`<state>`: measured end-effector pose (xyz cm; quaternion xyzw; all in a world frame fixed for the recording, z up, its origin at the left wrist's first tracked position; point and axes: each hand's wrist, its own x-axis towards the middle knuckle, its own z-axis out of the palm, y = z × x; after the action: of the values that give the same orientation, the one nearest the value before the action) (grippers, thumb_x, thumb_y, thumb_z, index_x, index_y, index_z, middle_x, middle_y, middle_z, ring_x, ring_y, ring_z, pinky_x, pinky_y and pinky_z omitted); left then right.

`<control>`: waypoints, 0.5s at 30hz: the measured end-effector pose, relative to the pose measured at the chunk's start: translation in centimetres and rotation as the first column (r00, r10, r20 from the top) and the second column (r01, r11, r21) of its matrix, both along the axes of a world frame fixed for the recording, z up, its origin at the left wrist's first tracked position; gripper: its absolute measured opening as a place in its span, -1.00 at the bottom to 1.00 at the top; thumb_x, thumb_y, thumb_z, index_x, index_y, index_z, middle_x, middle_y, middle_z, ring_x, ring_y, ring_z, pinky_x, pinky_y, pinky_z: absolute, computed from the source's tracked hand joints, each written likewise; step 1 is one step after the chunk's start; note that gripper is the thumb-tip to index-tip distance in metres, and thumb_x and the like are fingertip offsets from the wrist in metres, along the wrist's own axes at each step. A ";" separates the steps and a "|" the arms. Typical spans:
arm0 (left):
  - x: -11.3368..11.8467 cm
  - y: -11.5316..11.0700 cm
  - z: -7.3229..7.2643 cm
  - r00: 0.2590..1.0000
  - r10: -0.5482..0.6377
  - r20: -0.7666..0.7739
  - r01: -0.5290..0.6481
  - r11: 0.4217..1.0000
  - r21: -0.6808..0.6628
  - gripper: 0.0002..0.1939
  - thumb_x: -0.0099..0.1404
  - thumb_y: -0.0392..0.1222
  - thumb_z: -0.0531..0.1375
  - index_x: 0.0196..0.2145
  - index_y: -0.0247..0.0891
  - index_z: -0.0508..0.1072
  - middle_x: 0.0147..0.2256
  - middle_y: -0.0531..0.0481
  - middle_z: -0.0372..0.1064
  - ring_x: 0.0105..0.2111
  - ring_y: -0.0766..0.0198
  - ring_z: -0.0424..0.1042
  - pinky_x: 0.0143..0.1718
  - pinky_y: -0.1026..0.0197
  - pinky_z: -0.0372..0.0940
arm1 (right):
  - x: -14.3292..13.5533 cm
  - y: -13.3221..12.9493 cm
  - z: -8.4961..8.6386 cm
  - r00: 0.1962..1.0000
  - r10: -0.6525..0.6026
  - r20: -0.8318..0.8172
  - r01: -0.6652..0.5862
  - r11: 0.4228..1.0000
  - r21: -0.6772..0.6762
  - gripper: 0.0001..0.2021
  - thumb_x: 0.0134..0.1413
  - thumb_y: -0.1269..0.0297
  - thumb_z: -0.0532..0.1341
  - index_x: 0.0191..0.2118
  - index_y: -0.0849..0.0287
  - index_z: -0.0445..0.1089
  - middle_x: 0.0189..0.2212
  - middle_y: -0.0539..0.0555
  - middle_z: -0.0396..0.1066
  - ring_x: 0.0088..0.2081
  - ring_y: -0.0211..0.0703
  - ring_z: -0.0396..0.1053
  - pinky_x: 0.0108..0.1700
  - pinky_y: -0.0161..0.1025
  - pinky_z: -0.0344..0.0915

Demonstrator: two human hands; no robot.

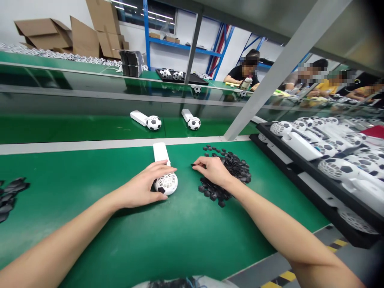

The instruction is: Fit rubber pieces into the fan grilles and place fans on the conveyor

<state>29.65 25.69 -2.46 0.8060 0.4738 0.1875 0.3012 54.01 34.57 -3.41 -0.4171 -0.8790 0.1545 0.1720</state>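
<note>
Overhead, a slanted grey beam (282, 76); below, green tabletop (120, 248), right hand (212, 170) pinching a black piece (193, 165).

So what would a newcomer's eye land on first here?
Probably the left hand around a white soccer-ball-patterned unit, centre on the green surface. Then the heap of small black pieces beside the right hand, and the black trays of similar units at right.

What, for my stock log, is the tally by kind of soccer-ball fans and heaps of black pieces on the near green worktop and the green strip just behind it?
Soccer-ball fans: 3
Heaps of black pieces: 2
Total: 5
</note>
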 end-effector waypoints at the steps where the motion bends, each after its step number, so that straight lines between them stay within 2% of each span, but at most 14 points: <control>1: 0.1 0.0 0.0 1.000 0.011 0.004 -0.011 1.000 0.001 -0.39 0.12 -0.17 0.19 0.13 -0.04 0.12 0.19 0.02 -0.05 0.21 0.11 -0.16 0.16 -0.03 -0.07 | -0.1 -0.2 0.2 0.999 -0.015 -0.033 0.013 0.999 -0.041 -0.87 0.07 0.29 0.15 -0.36 0.16 0.44 -0.45 -0.02 0.48 -0.44 -0.25 0.39 -0.36 -0.33 0.24; 5: 0.6 -0.2 -0.2 0.996 0.081 0.029 -0.082 0.996 0.023 -0.40 0.10 -0.02 0.22 0.10 -0.07 0.18 0.15 -0.01 0.05 0.20 0.08 -0.14 0.16 -0.04 -0.05 | -0.6 -1.7 1.3 0.992 0.062 -0.108 -0.074 0.991 -0.109 -0.86 0.08 0.29 0.14 -0.39 0.14 0.44 -0.40 -0.02 0.49 -0.38 -0.26 0.39 -0.29 -0.33 0.24; 8: 1.0 -0.3 0.0 0.993 0.113 0.036 -0.114 0.993 0.031 -0.41 0.10 -0.01 0.22 0.08 -0.09 0.20 0.13 -0.01 0.08 0.20 0.09 -0.13 0.15 -0.04 -0.03 | -1.0 -3.0 1.6 0.987 0.101 -0.124 -0.115 0.987 -0.113 -0.89 0.04 0.30 0.18 -0.42 0.14 0.43 -0.43 -0.03 0.47 -0.37 -0.27 0.38 -0.29 -0.35 0.23; 13: 1.1 -0.3 0.0 0.993 0.113 0.023 -0.114 0.993 0.034 -0.42 0.10 -0.02 0.22 0.08 -0.10 0.20 0.13 0.00 0.08 0.20 0.11 -0.13 0.15 -0.02 -0.02 | -1.6 -3.2 0.6 0.990 0.133 -0.057 -0.137 0.987 -0.089 -0.92 0.00 0.44 0.16 -0.45 0.18 0.36 -0.50 -0.02 0.40 -0.45 -0.28 0.31 -0.36 -0.34 0.20; 15: 1.0 -0.3 -0.2 0.993 0.111 0.030 -0.112 0.993 0.048 -0.43 0.10 -0.03 0.22 0.07 -0.11 0.21 0.13 -0.01 0.09 0.19 0.10 -0.12 0.15 -0.02 -0.02 | -1.6 -3.0 0.2 0.990 0.134 -0.052 -0.139 0.984 -0.115 -0.90 -0.01 0.47 0.13 -0.35 0.19 0.35 -0.49 -0.02 0.38 -0.45 -0.28 0.31 -0.38 -0.34 0.21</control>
<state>30.68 25.42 -2.66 0.7829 0.5092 0.2264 0.2767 52.36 31.60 -3.17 -0.3619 -0.8907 0.2271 0.1553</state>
